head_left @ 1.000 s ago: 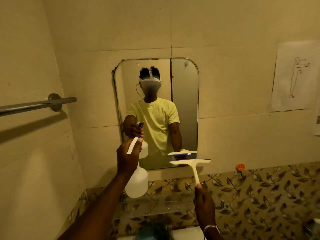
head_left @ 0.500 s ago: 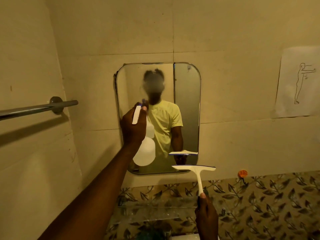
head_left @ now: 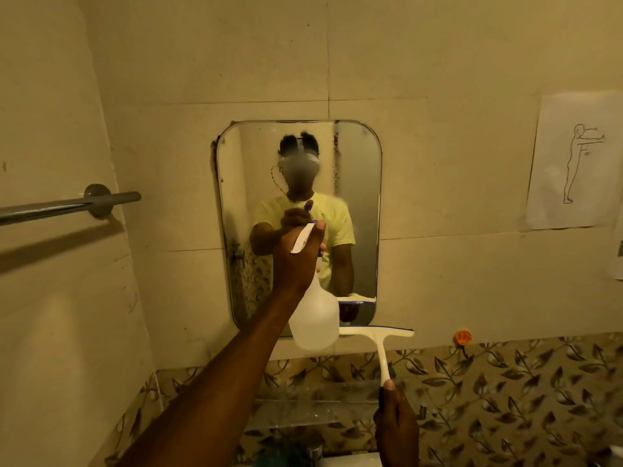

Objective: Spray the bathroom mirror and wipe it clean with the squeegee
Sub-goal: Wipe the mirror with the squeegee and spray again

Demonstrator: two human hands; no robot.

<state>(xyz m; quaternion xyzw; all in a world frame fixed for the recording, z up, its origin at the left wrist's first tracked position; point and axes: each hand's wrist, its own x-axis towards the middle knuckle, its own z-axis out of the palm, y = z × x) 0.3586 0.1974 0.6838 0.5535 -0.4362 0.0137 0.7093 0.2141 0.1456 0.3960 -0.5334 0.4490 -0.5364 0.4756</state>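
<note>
the mirror [head_left: 359,183] hangs on the tiled wall in the middle of the frame, its upper centre fogged with a patch of spray. the left hand [head_left: 296,256] is raised in front of the glass, wrapped around the neck of the white spray bottle [head_left: 315,318], whose body hangs below the fist over the mirror's bottom edge. the right hand [head_left: 397,423], lower right of centre, grips the handle of the squeegee [head_left: 379,335], blade level just under the mirror's lower right corner. a towel bar [head_left: 67,205] juts in at the left.
</note>
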